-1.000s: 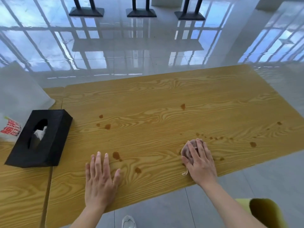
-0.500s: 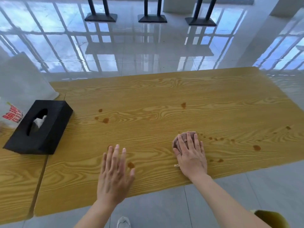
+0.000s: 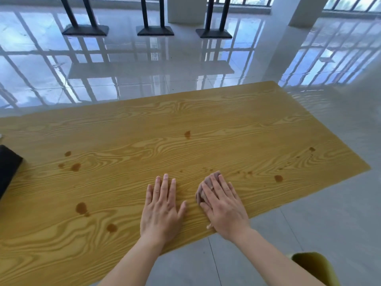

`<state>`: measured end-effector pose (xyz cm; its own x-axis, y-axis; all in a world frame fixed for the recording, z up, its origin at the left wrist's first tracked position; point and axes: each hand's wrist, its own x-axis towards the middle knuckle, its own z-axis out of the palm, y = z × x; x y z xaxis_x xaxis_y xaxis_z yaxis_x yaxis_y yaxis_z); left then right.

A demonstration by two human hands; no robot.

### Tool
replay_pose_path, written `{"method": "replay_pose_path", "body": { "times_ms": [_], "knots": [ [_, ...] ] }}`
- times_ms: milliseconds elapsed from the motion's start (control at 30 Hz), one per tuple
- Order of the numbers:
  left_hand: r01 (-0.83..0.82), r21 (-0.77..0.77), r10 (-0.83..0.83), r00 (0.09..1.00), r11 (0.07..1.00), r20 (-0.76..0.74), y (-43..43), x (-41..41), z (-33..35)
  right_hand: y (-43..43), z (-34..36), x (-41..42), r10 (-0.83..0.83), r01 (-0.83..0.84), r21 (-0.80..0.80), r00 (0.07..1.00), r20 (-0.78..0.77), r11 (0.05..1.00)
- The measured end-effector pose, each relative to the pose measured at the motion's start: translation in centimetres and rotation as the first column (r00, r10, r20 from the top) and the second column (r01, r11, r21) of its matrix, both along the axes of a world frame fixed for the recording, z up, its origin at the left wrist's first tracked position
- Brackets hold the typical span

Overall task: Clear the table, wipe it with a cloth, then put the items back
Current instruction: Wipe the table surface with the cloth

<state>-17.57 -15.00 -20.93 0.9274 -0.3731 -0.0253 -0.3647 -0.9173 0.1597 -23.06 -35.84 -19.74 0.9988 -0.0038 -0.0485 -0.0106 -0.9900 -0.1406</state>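
Observation:
The wooden table (image 3: 206, 124) carries several brown stains, one (image 3: 81, 207) near the front left and one (image 3: 278, 178) at the right. My right hand (image 3: 223, 205) presses flat on a small pinkish cloth (image 3: 208, 181) near the front edge; most of the cloth is hidden under the palm. My left hand (image 3: 162, 209) lies flat on the bare wood just left of it, fingers spread, holding nothing. The black tissue box (image 3: 7, 172) shows only as a corner at the left edge.
Glossy tiled floor surrounds the table. Three black table bases (image 3: 154, 29) stand far behind. A white pillar (image 3: 305, 11) is at the back right. Something yellow-green (image 3: 313, 267) sits at the bottom right corner.
The view has swung to the right, so the tissue box has slid almost out of frame. My left hand has moved right, close beside my right hand with the cloth.

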Motion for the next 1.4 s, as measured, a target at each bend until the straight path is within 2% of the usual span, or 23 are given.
{"method": "replay_pose_path", "body": {
  "times_ms": [33, 100, 167, 233, 267, 333, 433, 500, 567, 633, 700, 733, 800, 867, 900, 967, 1033, 1067, 1100, 1200, 1267, 1333, 1400],
  "knots": [
    [-0.007, -0.006, 0.007, 1.000, 1.000, 0.001, 0.0, 0.0, 0.0, -1.0, 0.1, -0.6, 0.065, -0.065, -0.014, 0.998, 0.000, 0.998],
    [-0.016, -0.021, 0.017, 1.000, 1.000, 0.010, -0.1, 0.1, 0.2, -4.1, 0.3, -1.0, 0.045, -0.046, -0.029, 0.999, -0.009, 0.999],
    [-0.012, -0.022, 0.012, 1.000, 1.000, -0.005, -0.1, 0.0, 0.3, -6.9, 0.7, -0.5, -0.136, 0.134, -0.040, 0.990, -0.047, 0.990],
    [-0.022, -0.025, 0.022, 1.000, 0.999, 0.011, 0.0, 0.1, 0.2, -7.5, 1.1, 1.3, -0.356, 0.356, -0.021, 0.927, -0.116, 0.934],
    [-0.023, -0.023, 0.024, 1.000, 0.999, 0.015, 0.0, 0.1, 0.2, -6.8, 1.4, 2.4, -0.410, 0.413, -0.005, 0.903, -0.131, 0.911],
    [-0.017, -0.014, 0.017, 1.000, 1.000, 0.006, 0.0, 0.1, 0.0, -4.1, 1.8, 4.1, -0.355, 0.359, 0.019, 0.928, -0.118, 0.933],
    [-0.016, -0.021, 0.017, 1.000, 1.000, 0.014, 0.1, 0.2, 0.2, -0.8, 1.8, 3.1, -0.032, 0.034, 0.024, 0.996, -0.089, 0.999],
    [-0.013, -0.023, 0.013, 1.000, 1.000, 0.015, 0.2, 0.2, 0.2, -2.8, 1.8, 1.6, 0.064, -0.063, 0.007, 0.994, -0.085, 0.998],
    [-0.015, -0.025, 0.015, 1.000, 1.000, 0.014, 0.2, 0.2, 0.1, -6.7, 1.7, 1.4, -0.064, 0.062, -0.025, 0.992, -0.107, 0.998],
    [-0.022, -0.015, 0.022, 1.000, 1.000, 0.017, 0.1, 0.2, -0.1, -9.5, 2.2, 2.7, -0.307, 0.307, -0.027, 0.937, -0.168, 0.951],
    [-0.020, -0.009, 0.021, 1.000, 1.000, 0.023, 0.1, 0.2, -0.2, -9.3, 2.3, 4.8, -0.425, 0.431, -0.008, 0.888, -0.175, 0.902],
    [-0.015, -0.005, 0.015, 1.000, 1.000, 0.026, 0.2, 0.1, -0.3, -8.2, 2.3, 5.4, -0.406, 0.411, -0.004, 0.900, -0.160, 0.912],
    [-0.008, -0.012, 0.008, 0.999, 1.000, 0.032, 0.0, 0.0, -0.1, -5.9, 1.9, 4.9, -0.254, 0.258, 0.012, 0.959, -0.125, 0.966],
    [0.020, -0.048, -0.017, 0.998, 0.999, 0.063, -1.5, 0.0, 0.7, -6.5, 1.6, 3.0, -0.111, 0.112, 0.009, 0.990, -0.092, 0.994],
    [0.054, -0.068, -0.049, 0.996, 0.996, 0.073, -2.9, -0.1, 1.1, -7.9, 1.4, 2.3, -0.103, 0.105, 0.012, 0.992, -0.078, 0.994],
    [0.138, -0.117, -0.130, 0.989, 0.983, 0.075, -6.6, 0.0, 1.8, -11.3, 1.1, 1.7, -0.241, 0.242, 0.001, 0.967, -0.075, 0.970],
    [0.207, -0.167, -0.197, 0.977, 0.964, 0.077, -10.9, 0.3, 2.3, -13.2, 1.1, 2.1, -0.419, 0.423, 0.021, 0.902, -0.099, 0.906],
    [0.231, -0.175, -0.221, 0.972, 0.957, 0.073, -12.8, 0.5, 2.3, -13.3, 0.9, 2.5, -0.445, 0.449, 0.032, 0.891, -0.087, 0.893],
    [0.245, -0.172, -0.239, 0.969, 0.954, 0.058, -14.5, 0.8, 2.2, -13.0, 0.9, 2.7, -0.418, 0.420, 0.040, 0.907, -0.061, 0.907],
    [0.244, -0.129, -0.247, 0.969, 0.961, -0.010, -17.5, 1.5, 1.6, -13.8, 0.4, 0.4, -0.193, 0.193, 0.040, 0.981, 0.001, 0.980],
    [0.246, -0.100, -0.248, 0.969, 0.964, -0.011, -18.0, 1.7, 1.3, -16.7, 0.1, -1.4, -0.171, 0.171, 0.034, 0.985, 0.007, 0.985],
    [0.241, -0.097, -0.243, 0.970, 0.966, -0.008, -18.2, 1.7, 1.2, -19.3, 0.1, -1.7, -0.336, 0.335, 0.043, 0.942, 0.012, 0.941],
    [0.236, -0.099, -0.237, 0.971, 0.967, -0.006, -18.3, 1.6, 1.2, -19.4, 0.2, -0.3, -0.512, 0.513, 0.054, 0.858, -0.025, 0.857]
  ]
}}
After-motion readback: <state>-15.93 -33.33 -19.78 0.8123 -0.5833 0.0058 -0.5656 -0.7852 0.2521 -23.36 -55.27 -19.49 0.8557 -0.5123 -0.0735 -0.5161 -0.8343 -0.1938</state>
